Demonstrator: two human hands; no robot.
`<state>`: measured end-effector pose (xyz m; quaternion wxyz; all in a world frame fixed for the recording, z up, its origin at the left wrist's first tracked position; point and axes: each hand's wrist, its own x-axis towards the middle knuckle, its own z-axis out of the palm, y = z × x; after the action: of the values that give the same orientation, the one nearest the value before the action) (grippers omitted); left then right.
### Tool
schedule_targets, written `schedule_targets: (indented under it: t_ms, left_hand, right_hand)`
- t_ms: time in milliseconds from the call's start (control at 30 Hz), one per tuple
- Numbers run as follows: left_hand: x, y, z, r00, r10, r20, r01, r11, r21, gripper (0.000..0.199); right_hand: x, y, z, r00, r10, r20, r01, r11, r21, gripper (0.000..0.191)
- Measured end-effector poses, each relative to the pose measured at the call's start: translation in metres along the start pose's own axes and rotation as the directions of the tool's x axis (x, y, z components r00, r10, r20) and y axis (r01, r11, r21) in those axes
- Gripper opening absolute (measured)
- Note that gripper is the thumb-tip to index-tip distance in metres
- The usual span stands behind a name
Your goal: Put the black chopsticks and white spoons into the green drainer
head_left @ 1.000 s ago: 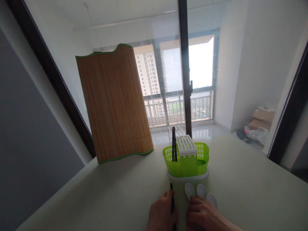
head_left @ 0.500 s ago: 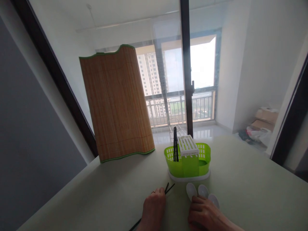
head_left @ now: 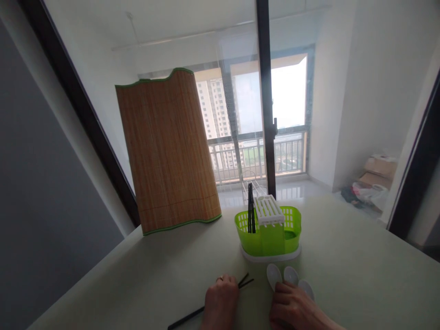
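My left hand (head_left: pixel 220 300) is closed round black chopsticks (head_left: pixel 187 318), which slant across the table. Two of their ends stick out past my knuckles on the right, and the other ends come out at lower left. My right hand (head_left: pixel 290 306) lies with curled fingers over the handles of several white spoons (head_left: pixel 274 275); three spoon bowls show beyond the fingers, but the handles are hidden. Just past both hands stands a green cutlery basket (head_left: pixel 268 246) on a white base. Black chopsticks (head_left: pixel 251 208) stand upright in its left part, and a white slotted rack (head_left: pixel 269 210) tops its middle.
A brown bamboo mat (head_left: pixel 168 156) with green edging stands upright at the back left of the pale table (head_left: pixel 137 275). Behind the table are a dark-framed glass door (head_left: pixel 266 101) and a balcony. Cardboard boxes and bags (head_left: pixel 373 181) lie on the floor at right.
My left hand has turned with the chopsticks, which now lie flatter and show more of their length at lower left. My right hand stays at the spoons.
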<state>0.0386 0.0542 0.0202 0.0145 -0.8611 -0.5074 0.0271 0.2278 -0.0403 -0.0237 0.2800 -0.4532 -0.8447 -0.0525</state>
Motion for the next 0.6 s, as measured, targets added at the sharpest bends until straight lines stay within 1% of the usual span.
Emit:
schedule_targets:
  t_ms: [100,200,267,300,333,367,433,467,500,533,600]
  left_hand:
    - [0.002,-0.004,-0.004,1.0,-0.012,-0.027,0.013,1.0,0.025,0.046]
    - [0.001,-0.011,-0.019,0.998,-0.034,-0.06,0.034,0.999,-0.01,0.041]
    - [-0.002,-0.016,-0.037,0.991,0.0,-0.132,-0.019,0.99,-0.14,0.033]
    - [-0.005,-0.018,-0.047,0.982,0.031,-0.184,-0.077,0.966,-0.249,0.028]
    - [-0.009,-0.019,-0.057,0.969,0.058,-0.239,-0.148,0.915,-0.375,0.024]
    - [-0.013,-0.019,-0.066,0.955,0.077,-0.287,-0.219,0.836,-0.504,0.021]
    - [-0.021,-0.015,-0.081,0.937,0.101,-0.335,-0.321,0.629,-0.708,0.021]
    - [-0.025,-0.011,-0.086,0.933,0.109,-0.343,-0.346,0.531,-0.773,0.023]
    - [-0.028,-0.006,-0.089,0.931,0.112,-0.348,-0.36,0.454,-0.815,0.025]
    - [-0.031,0.0,-0.09,0.929,0.11,-0.355,-0.368,0.4,-0.839,0.025]
    - [-0.036,0.013,-0.089,0.919,0.095,-0.382,-0.39,0.349,-0.852,0.022]
  right_hand:
    - [-0.001,0.003,0.004,1.0,-0.015,-0.017,0.015,1.0,-0.022,0.019]
    - [-0.002,0.007,0.009,0.998,-0.026,-0.05,0.024,0.999,-0.036,0.019]
    - [-0.002,0.008,0.008,0.998,-0.03,-0.063,0.029,0.999,-0.024,0.015]
    - [-0.001,0.008,0.007,0.997,-0.026,-0.067,0.025,1.0,-0.005,0.011]
    - [0.0,0.007,0.005,0.997,-0.013,-0.07,0.015,1.0,0.026,0.006]
    - [0.0,0.006,0.002,0.997,0.012,-0.072,-0.007,0.998,0.07,0.006]
    - [0.001,0.004,-0.001,0.994,0.082,-0.068,-0.068,0.982,0.178,0.024]
    - [0.0,0.003,-0.002,0.991,0.119,-0.063,-0.102,0.967,0.232,0.034]
    - [0.0,0.002,-0.001,0.987,0.153,-0.058,-0.131,0.951,0.28,0.044]
    - [-0.001,0.002,0.001,0.982,0.18,-0.058,-0.152,0.935,0.32,0.05]
    - [-0.002,0.002,0.007,0.974,0.216,-0.063,-0.176,0.904,0.389,0.055]
